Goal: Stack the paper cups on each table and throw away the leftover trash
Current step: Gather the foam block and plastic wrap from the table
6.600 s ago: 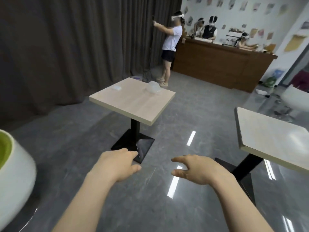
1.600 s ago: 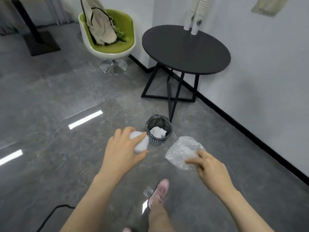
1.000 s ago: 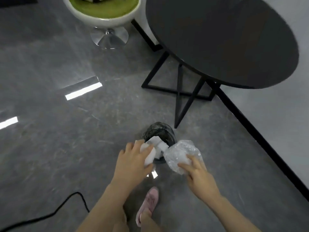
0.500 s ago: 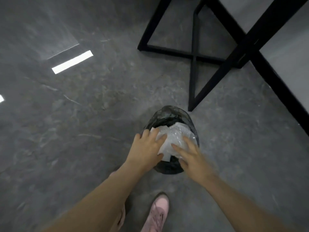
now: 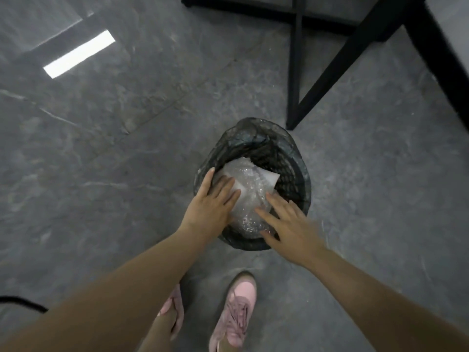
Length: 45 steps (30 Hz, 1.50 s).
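Bubble wrap (image 5: 250,196) is pressed down into a bin (image 5: 291,158) by two flat hands. The left hand (image 5: 213,199) is laid with straight fingers over the left part of the wrap, its outer finger lying along the bin's left rim. The right hand (image 5: 289,222) is spread, fingers straight and apart, over the near right part of the wrap; whether its fingertips actually touch the plastic cannot be told, as the hand is slightly blurred. Nothing is gripped by either hand, and the two are kept a little apart with the wrap showing between them.

A white scrap (image 5: 269,177) is seen at the far right edge of the wrap, inside the bin. The bin is lined with a dark bag (image 5: 243,130), bunched over the rim.

Pink shoes (image 5: 236,311) are planted just behind the bin on a grey stone floor (image 5: 114,153). Black table legs (image 5: 330,72) stand beyond the bin, one foot near its far rim. A bright strip of reflected light (image 5: 78,54) lies on the floor at upper left, and a black cable (image 5: 22,302) at lower left.
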Motion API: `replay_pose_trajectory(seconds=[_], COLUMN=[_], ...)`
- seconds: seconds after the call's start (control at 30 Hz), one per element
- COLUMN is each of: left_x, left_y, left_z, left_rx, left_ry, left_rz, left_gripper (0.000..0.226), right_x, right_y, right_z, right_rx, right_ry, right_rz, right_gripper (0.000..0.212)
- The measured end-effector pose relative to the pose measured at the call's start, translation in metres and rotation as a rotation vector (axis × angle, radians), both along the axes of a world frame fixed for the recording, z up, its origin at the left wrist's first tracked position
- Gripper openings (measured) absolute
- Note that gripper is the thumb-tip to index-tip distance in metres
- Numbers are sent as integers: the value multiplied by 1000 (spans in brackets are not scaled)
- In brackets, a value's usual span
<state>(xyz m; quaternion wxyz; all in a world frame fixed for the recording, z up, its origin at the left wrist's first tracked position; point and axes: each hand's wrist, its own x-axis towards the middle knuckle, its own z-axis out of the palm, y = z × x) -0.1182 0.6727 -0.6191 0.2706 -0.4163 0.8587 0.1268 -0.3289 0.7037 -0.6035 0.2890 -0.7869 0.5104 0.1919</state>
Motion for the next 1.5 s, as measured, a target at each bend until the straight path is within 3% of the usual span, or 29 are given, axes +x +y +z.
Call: replay_pose_trajectory(seconds=[0.2,0.33,0.6,0.87,1.07,1.3,1.5], left_x=[-12,-13,-11,6,39,67,88], left_y=[-4,-7,-18,-36,-53,-30,18], left_z=[-12,-13,55,230,424,651,740], left_rx=[-66,-4,44,72,28,-264,-252], left_ry=[-165,-191,-24,119,157,266,265], left_rz=[-167,-159,6,298,399,516,639], left_gripper=[63,64,61,62,36,40,42], right_x=[17,20,22,31,52,81,117], right_y=[-5,-12,-33,-71,-85,-77,-61], right_z=[-18,-27,48,219,401,638,750], right_rx=[-117,-46,-8,26,105,-141,-278], right_ry=[152,192,120,113,65,4,-13], right_rz=[192,191,74,29,56,120,207], right_gripper=[37,41,48,51,46,35,35])
